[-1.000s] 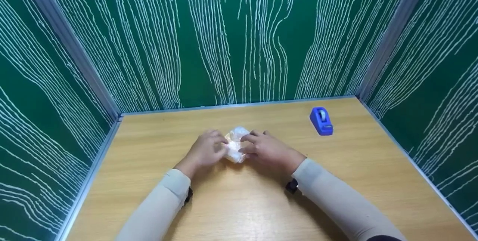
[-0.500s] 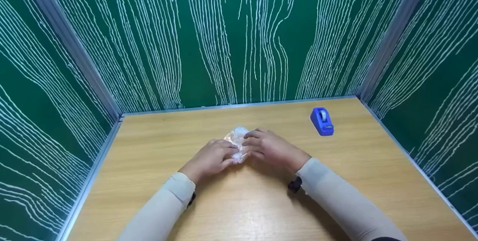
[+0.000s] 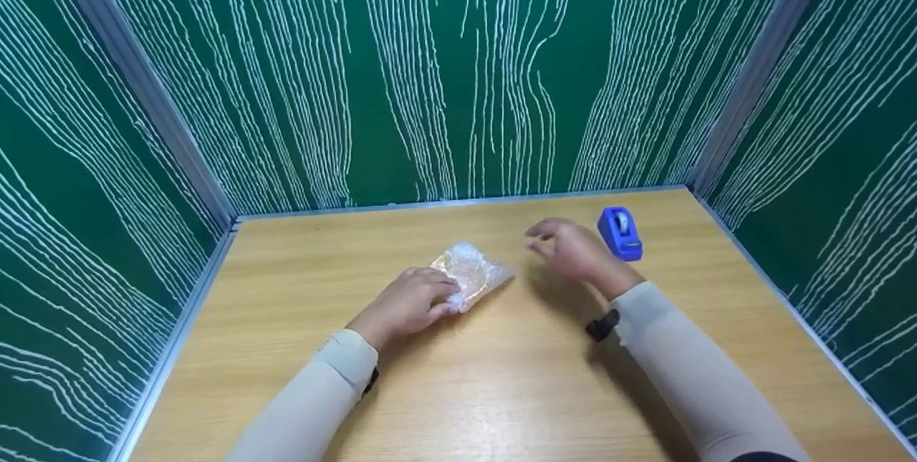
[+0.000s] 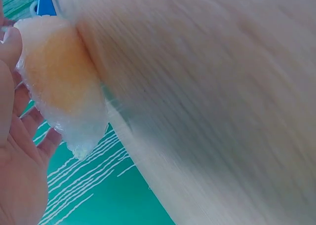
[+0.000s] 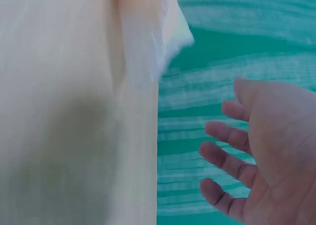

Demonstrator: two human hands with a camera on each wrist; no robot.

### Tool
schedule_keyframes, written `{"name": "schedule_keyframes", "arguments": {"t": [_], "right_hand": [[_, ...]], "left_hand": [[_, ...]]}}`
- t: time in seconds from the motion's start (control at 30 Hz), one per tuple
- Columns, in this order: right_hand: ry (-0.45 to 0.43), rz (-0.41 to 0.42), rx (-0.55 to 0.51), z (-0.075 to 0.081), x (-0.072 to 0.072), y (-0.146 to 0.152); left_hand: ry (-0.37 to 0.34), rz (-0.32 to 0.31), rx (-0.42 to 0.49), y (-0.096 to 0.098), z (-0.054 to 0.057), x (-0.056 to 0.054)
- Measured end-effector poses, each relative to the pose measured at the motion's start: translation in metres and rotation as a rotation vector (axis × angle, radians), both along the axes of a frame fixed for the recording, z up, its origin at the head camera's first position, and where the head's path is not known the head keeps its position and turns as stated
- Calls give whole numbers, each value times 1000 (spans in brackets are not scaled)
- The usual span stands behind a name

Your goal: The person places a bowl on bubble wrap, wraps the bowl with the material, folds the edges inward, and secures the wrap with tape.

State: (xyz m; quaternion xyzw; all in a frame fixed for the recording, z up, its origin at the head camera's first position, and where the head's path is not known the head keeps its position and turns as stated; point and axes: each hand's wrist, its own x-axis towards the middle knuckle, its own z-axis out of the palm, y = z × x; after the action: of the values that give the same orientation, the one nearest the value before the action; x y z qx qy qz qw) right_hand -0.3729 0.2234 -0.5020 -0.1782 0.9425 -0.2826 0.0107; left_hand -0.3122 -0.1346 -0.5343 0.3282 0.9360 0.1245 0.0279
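Observation:
A small packet of clear bubble wrap [image 3: 469,276] lies on the table, its right end sticking out as a loose flap. Something orange shows through the wrap [image 4: 61,72] in the left wrist view; its kind is hidden. My left hand [image 3: 410,302] holds the packet at its left end, fingers over the top and thumb at the near edge. Apart from the packet, my right hand [image 3: 577,251] is over the table between it and a blue tape dispenser [image 3: 620,234]. In the right wrist view the right fingers [image 5: 227,161] are spread and loosely bent, with nothing in them.
The tape dispenser, with a roll of tape in it, stands at the back right of the wooden table [image 3: 286,347]. Green walls with white wavy lines [image 3: 494,75] close off the back and both sides.
My right hand has let go of the packet and moved right, toward the tape dispenser. The packet's right flap has come into sight. My left hand has shifted slightly nearer and stays on the packet.

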Motion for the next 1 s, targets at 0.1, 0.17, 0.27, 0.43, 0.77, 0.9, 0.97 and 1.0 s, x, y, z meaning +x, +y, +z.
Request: {"name": "schedule_keyframes", "arguments": {"t": [0.1, 0.17, 0.27, 0.43, 0.77, 0.9, 0.97, 1.0], "right_hand": [[-15, -66, -45, 3, -11, 30], [-16, -116, -57, 5, -17, 51], [7, -182, -37, 8, -23, 81], [-153, -333, -48, 9, -27, 117], [-344, -460, -89, -4, -30, 146], [-430, -499, -130, -9, -28, 148], [-460, -519, -147, -12, -26, 148], [-463, -520, -140, -14, -24, 148]], "left_hand": [[5, -10, 7, 0, 1, 0], [10, -15, 11, 1, 2, 1], [6, -14, 14, 1, 2, 1], [-1, -18, 11, 0, 2, 1], [-31, 16, 19, -3, 0, 0], [-45, 23, 13, -1, -1, 0], [-37, 16, 16, 0, -1, 0], [-24, 6, 16, 0, -1, 0]]}}
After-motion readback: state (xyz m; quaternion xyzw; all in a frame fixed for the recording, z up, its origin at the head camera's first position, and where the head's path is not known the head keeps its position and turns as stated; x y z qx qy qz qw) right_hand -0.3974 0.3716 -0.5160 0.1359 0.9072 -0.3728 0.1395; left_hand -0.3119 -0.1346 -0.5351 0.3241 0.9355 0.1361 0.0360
